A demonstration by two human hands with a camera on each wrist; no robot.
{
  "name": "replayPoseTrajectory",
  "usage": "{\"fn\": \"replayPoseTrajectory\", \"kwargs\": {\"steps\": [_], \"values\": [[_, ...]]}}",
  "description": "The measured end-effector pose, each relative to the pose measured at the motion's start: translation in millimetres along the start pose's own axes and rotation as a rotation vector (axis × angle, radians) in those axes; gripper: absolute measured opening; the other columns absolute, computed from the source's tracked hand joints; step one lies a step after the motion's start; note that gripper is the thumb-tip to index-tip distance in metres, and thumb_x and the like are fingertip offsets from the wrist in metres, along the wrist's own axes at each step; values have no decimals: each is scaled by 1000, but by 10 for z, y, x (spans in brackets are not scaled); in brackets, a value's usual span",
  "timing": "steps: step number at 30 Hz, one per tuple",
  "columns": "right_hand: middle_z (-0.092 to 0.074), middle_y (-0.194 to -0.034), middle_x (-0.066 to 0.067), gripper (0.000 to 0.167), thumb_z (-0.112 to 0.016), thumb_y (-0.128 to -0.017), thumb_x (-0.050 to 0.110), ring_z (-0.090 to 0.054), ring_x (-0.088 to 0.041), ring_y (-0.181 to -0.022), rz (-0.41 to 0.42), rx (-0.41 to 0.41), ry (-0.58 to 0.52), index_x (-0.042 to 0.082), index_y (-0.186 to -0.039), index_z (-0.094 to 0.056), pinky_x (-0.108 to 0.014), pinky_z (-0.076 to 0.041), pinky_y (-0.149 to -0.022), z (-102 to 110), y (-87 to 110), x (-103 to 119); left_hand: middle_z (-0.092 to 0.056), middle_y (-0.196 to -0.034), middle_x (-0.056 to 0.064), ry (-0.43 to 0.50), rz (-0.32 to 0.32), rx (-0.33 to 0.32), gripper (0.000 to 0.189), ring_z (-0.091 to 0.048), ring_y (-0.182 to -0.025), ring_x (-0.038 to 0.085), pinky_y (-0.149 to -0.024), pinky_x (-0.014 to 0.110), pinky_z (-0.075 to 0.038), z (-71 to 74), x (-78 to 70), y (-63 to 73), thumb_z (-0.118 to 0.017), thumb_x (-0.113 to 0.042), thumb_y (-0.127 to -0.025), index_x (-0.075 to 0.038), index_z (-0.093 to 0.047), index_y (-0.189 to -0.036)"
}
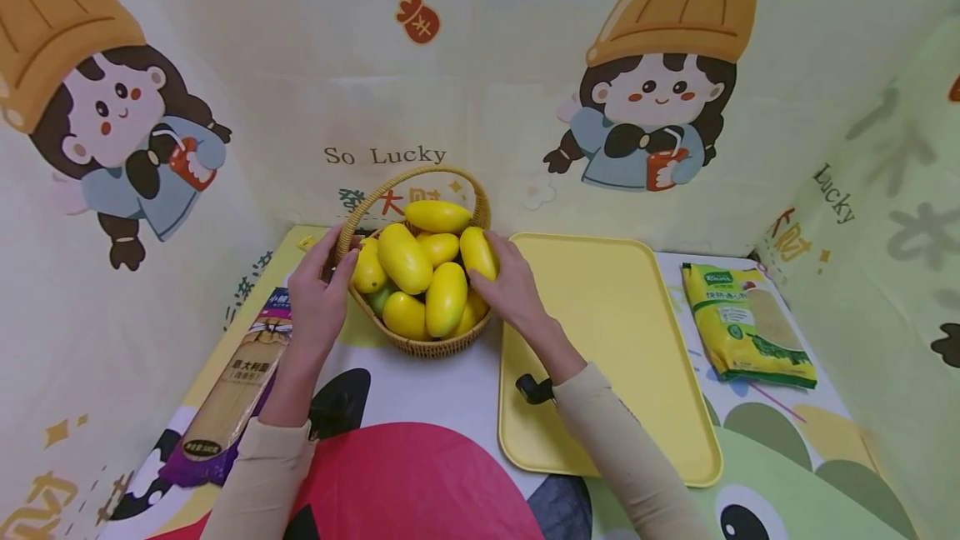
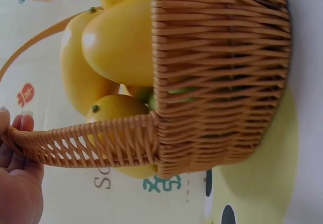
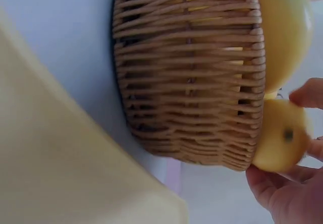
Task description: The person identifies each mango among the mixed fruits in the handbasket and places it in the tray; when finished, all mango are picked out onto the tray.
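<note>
A wicker basket with an arched handle stands near the back, heaped with yellow mangoes; a green fruit shows among them. My left hand holds the left side of the handle between thumb and fingers, and the left wrist view shows the fingers behind the woven band. On the basket's right side, my right hand grips a mango lying at the rim. From the right wrist, that mango's stem end faces the camera, with thumb and fingers on both sides of it.
Right of the basket lies a yellow tray, under my right forearm. A yellow-green Knorr packet rests beyond the tray. At the left, a purple pack of noodles lies beside my left forearm. Patterned cloth walls enclose the table.
</note>
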State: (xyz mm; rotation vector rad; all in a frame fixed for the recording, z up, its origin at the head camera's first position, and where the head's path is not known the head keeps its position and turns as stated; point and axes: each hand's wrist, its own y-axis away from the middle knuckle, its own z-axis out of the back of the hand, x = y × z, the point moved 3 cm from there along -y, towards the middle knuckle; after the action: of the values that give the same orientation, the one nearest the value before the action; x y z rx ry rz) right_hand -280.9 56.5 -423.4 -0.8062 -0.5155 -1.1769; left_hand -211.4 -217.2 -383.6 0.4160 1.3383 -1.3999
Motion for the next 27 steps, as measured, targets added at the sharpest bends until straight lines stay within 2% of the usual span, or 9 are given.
{"fn": "replayPoseTrajectory", "kwargs": {"steps": [4,11,16,20,24,27], "values": [[-49,-147,-5,67,-64,-84,26,-53,-26,-118,-14,-32,-62,21,-148,-45,-45,-50,-97,68,13,-10,-66,-125,2,17,12,3,40,-58,-108,8,-92,7,-49,-17,-16,-22,-57,-32,-101,-35,-54,-141],[-50,-148,-4,66,-65,-85,20,-52,-25,-117,-21,-69,-144,22,-148,-45,-44,-49,-96,241,85,-111,-67,-120,4,61,19,9,39,-60,-105,9,-90,8,-51,4,-44,-28,-58,-26,-100,-31,-57,-139],[-51,-147,-7,66,-67,-86,18,-55,-27,-115,-86,-75,-168,19,-148,-44,-42,-52,-90,326,154,-375,-67,-120,1,48,32,6,40,-59,-106,8,-90,8,-50,17,-51,2,-58,-26,-100,-33,-56,-139],[-50,-146,-15,68,-69,-87,19,-58,-34,-116,-175,-32,-179,15,-149,-41,-44,-55,-88,352,150,-639,-67,-120,0,35,29,6,40,-59,-107,8,-91,8,-50,22,-50,12,-58,-28,-100,-35,-55,-140],[-49,-145,-22,68,-70,-88,25,-57,-37,-119,-261,7,-164,12,-148,-40,-47,-54,-94,333,110,-858,-67,-121,1,49,30,8,41,-59,-108,8,-92,8,-50,33,-41,11,-58,-26,-100,-35,-55,-140],[-52,-142,-22,66,-70,-89,26,-55,-36,-122,-287,-10,-141,11,-146,-42,-48,-50,-100,304,58,-970,-68,-120,3,66,23,8,41,-60,-108,8,-92,9,-50,39,-40,-3,-59,-25,-100,-33,-56,-139]]}}
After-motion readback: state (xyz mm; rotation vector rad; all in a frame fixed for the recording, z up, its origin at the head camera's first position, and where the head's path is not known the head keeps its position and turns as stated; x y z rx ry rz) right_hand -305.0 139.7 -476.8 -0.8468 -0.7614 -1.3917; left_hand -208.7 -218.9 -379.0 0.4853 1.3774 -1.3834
